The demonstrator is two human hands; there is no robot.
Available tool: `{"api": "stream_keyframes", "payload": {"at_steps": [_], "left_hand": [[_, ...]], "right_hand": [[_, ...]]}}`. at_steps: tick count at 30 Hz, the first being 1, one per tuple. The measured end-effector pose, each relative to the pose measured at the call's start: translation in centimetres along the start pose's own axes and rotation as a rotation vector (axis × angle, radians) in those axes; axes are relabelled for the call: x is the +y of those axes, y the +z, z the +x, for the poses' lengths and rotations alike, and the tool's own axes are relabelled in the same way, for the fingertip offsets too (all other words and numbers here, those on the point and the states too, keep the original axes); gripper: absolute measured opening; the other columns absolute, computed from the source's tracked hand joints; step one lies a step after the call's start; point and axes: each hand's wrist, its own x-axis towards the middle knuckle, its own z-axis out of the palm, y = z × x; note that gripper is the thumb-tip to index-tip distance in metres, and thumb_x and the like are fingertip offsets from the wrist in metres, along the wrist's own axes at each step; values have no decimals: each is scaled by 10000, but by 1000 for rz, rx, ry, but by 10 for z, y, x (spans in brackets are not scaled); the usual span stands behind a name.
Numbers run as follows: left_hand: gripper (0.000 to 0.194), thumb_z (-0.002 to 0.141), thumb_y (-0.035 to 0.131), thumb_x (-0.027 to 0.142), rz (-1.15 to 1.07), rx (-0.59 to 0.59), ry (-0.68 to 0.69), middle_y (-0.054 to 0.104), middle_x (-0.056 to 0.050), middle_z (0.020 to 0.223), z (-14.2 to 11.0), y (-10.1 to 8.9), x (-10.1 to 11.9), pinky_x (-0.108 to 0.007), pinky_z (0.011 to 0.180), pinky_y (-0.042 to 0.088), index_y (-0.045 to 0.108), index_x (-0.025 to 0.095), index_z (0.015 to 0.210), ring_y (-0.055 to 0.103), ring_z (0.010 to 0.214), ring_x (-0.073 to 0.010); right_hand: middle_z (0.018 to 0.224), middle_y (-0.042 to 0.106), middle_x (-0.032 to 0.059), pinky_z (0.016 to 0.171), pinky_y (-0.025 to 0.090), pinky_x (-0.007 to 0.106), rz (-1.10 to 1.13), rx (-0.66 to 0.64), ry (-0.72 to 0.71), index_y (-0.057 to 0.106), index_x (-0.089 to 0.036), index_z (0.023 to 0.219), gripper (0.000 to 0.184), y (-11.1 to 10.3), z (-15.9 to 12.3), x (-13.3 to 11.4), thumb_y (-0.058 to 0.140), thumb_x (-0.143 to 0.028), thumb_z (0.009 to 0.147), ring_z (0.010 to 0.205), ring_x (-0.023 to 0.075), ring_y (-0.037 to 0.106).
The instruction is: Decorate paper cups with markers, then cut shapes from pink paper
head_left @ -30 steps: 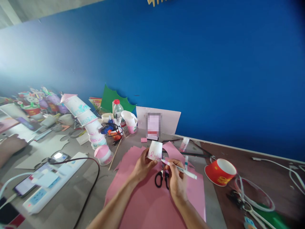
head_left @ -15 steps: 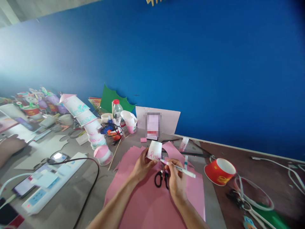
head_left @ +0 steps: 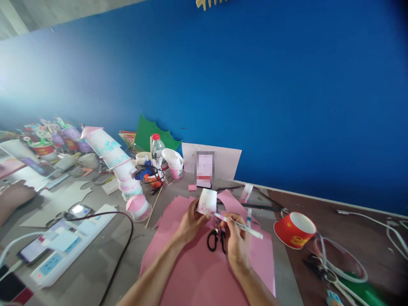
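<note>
A small white paper cup, marked with pink drawing around its lower part, is over the far part of a pink paper pile, its narrower end pointing away. The person's left hand holds it from the left, fingers curled around its side and thumb along the near edge. The right hand grips a white marker as one would to write — its pink tip end is at the cup's near right edge, though whether it touches I cannot tell.

Between the hands, black-handled scissors lie on the paper, their blades partly hidden. Beyond the cup, a phone with a blurred screen stands before a pale pink board, with a small pink piece just left of it. To the right are a white-and-pink cup and, farther right, a red tub.

On the left, a leaning tower of decorated cups rises beyond a white power strip. At the far left edge — blurred — is another person's hand.
</note>
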Motion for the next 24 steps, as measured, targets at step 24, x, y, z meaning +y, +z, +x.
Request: {"api": "stream_keyframes", "payload": {"at_steps": [24], "left_hand": [[725, 656, 786, 612, -127, -22, 23, 719, -117, 1078, -2, -6, 14, -439, 929, 505, 612, 232, 1247, 654, 1040, -304]], "right_hand": [[1157, 736, 114, 949, 549, 437, -123, -159, -333, 673, -203, 1203, 388, 4, -2, 13, 625, -445, 903, 1087, 281, 687]]}}
